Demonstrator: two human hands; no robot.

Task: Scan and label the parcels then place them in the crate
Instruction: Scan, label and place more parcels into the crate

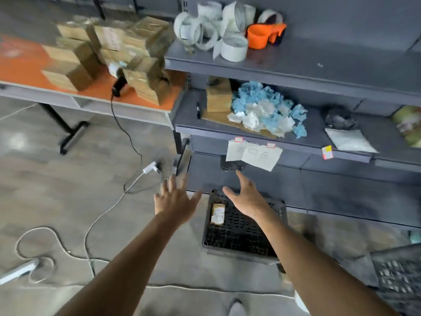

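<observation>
Black plastic crates number two. One crate sits on the floor at 5 o'clock, at the foot of the grey shelf unit. A second crate is cut off by the frame edge at 4 o'clock. Inside the first lies one brown parcel with a pale label on top, against the left wall at the crate's 10 o'clock.

More stacked parcels crowd the orange bench at 10 o'clock; blur keeps them from being counted exactly. One black scanner stands among them near the bench's front edge, its cable dropping to the floor.

On the top shelf at 12 o'clock sit a cluster of white rolls, too smeared to count, and one orange dispenser. The middle shelf carries one cardboard box beside a heap of blue and white crumpled paper. Paper notes hang from its front edge. White cables loop across the floor, and one power strip lies at 8 o'clock.

Two hands reach forward. The left hand is spread wide, holding nothing, over the floor just left of the crate. The right hand is also wide and empty, fingers straight. It covers the crate's far rim, and its forearm hides the crate's right side.
</observation>
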